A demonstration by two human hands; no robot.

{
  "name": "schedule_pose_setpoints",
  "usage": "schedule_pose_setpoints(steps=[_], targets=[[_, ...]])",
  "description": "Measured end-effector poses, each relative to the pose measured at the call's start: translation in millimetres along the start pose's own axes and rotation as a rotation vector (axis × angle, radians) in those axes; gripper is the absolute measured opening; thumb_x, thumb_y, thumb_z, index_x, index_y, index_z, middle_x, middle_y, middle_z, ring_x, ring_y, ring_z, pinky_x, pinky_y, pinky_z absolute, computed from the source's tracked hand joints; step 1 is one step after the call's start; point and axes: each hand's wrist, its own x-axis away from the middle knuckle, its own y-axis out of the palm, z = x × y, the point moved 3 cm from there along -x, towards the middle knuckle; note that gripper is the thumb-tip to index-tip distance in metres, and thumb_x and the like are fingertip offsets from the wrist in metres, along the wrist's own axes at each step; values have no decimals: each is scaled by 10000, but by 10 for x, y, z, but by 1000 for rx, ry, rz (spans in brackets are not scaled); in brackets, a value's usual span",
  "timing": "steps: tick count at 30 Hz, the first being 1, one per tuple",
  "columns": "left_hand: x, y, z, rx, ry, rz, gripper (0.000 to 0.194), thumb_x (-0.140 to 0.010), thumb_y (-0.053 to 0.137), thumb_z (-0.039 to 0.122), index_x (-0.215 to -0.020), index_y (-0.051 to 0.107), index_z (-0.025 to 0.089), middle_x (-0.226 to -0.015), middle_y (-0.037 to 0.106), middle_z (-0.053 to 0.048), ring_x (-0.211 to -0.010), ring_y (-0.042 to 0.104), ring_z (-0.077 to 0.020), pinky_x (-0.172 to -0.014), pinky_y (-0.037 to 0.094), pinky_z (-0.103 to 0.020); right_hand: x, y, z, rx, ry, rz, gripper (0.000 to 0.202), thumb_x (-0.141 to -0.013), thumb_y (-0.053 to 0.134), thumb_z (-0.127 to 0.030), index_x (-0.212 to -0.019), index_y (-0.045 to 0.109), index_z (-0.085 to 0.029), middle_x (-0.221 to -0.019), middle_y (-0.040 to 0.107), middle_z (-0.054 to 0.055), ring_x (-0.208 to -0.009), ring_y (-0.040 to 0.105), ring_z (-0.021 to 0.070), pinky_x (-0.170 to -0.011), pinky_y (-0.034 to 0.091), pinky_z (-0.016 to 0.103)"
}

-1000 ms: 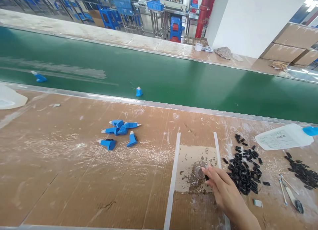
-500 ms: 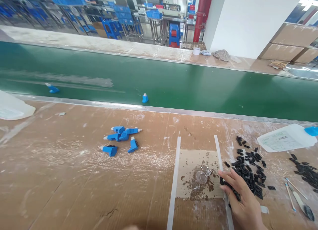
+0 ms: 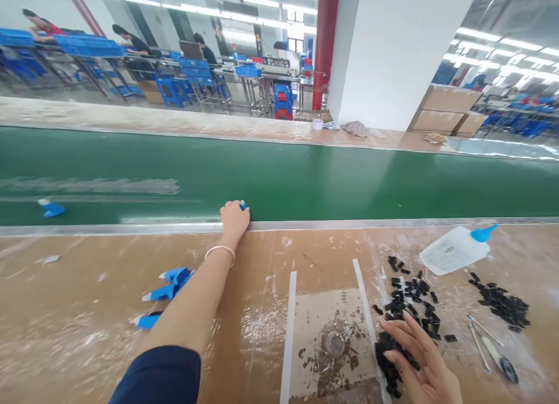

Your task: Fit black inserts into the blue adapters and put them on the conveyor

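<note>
Now | left hand stretched to 12 o'clock, clenched over blue part at the belt edge | right hand spread loose on black clips, 3 o'clock on desk, nothing grasped

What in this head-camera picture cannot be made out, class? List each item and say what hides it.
- Blue part on the green belt: mostly covered by the left hand, so the grip is unclear.
- Black pieces under the right hand: hidden by the fingers.
- Blue parts on the table: partly behind the left forearm.
- Label on the white bottle: too small to read.
</note>
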Motion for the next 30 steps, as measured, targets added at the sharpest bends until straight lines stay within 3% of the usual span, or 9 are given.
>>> schedule_pose_setpoints(steps=[3,5,7,12,15,19,21,26,30], targets=[[-75,121,87,95,-7,19,210,-920,559,235,-1094,598,123,-1071,635,-108,-1017,604,-253,-921,487,-475,-43,-18,11,-110,29,1,512,-1039,506,-298,-1502,289,-315,-1179,705,16,-1193,589,95,-1018,427,151],[98,163,252,186,104,-6,198,-899,541,195,-1077,603,131,-1040,649,-116,-985,609,-248,-904,491,-434,-102,-6,-29,-214,54,3,500,-1029,533,-303,-1478,318,-349,-1182,704,9,-1190,588,81,-994,441,126],[478,167,471,279,269,-48,200,-880,546,194,-1066,612,159,-1062,652,-98,-986,605,-224,-909,489,-380,-168,16,-105,-323,112,27,466,-1020,556,-324,-1442,365,-369,-1178,706,2,-1184,589,68,-994,440,116],[1816,102,969,569,730,-245,190,-876,497,112,-979,632,196,-918,659,-45,-874,620,-152,-787,519,-258,-265,63,-351,-537,364,158,388,-960,640,-424,-1319,512,-348,-1121,728,-3,-1137,611,71,-1002,419,103],[2324,46,1078,687,948,-234,332,-855,389,-1,-1022,607,186,-853,614,-45,-744,590,-114,-639,480,-191,-284,76,-471,-564,430,162,373,-924,679,-463,-1261,559,-360,-1099,734,-23,-1110,624,69,-991,414,88],[2496,12,1118,654,1064,-134,342,-820,378,-32,-954,588,203,-715,570,-2,-564,515,-96,-502,383,-195,-283,81,-549,-503,386,124,348,-931,666,-466,-1250,567,-365,-1094,736,-25,-1127,624,84,-991,435,113],[2507,-14,1135,679,1076,-92,348,-818,383,-17,-1016,568,201,-691,579,3,-514,493,-97,-471,366,-208,-274,85,-556,-442,324,84,348,-946,649,-452,-1267,558,-356,-1102,734,-16,-1151,617,92,-1006,434,126],[2564,-90,1129,720,985,-2,469,-829,399,21,-1267,460,175,-764,675,-23,-582,598,-127,-506,449,-225,-311,127,-572,-363,66,-81,391,-988,609,-379,-1359,490,-357,-1132,724,-20,-1118,638,81,-1018,415,111],[2608,-118,1119,726,953,-19,463,-848,406,34,-1293,450,155,-807,705,-34,-644,657,-139,-569,509,-232,-394,170,-609,-327,-76,-145,389,-1004,581,-347,-1383,492,-353,-1122,728,-4,-1087,663,132,-1000,500,211]])
